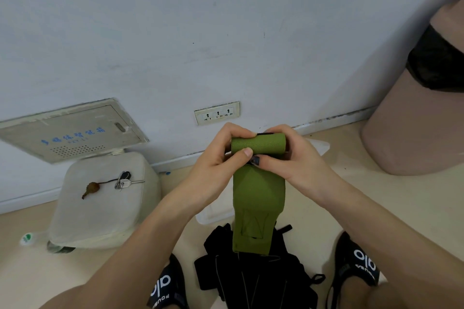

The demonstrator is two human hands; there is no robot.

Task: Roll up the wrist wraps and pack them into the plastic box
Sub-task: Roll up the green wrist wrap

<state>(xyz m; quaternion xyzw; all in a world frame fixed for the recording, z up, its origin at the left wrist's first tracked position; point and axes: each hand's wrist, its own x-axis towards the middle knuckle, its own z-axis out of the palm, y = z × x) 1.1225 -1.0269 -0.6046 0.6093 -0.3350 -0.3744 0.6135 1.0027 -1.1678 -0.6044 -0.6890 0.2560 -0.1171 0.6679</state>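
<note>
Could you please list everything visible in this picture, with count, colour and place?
green wrist wrap: one, olive, partly rolled, held up at centre
black wrist wraps: pile, black, floor between the shoes
plastic box: one, clear, floor behind the wrap
white container: one, left
keys: one bunch, on that container
wall socket: one, white
bin: one, pinkish, black liner, right
shoes: two, black
left hand, right hand: grip the roll

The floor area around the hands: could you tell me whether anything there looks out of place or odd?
Mildly: a bunch of keys lies on an overturned white tub, and black wrist wraps lie in a tangled heap between the shoes.
</note>
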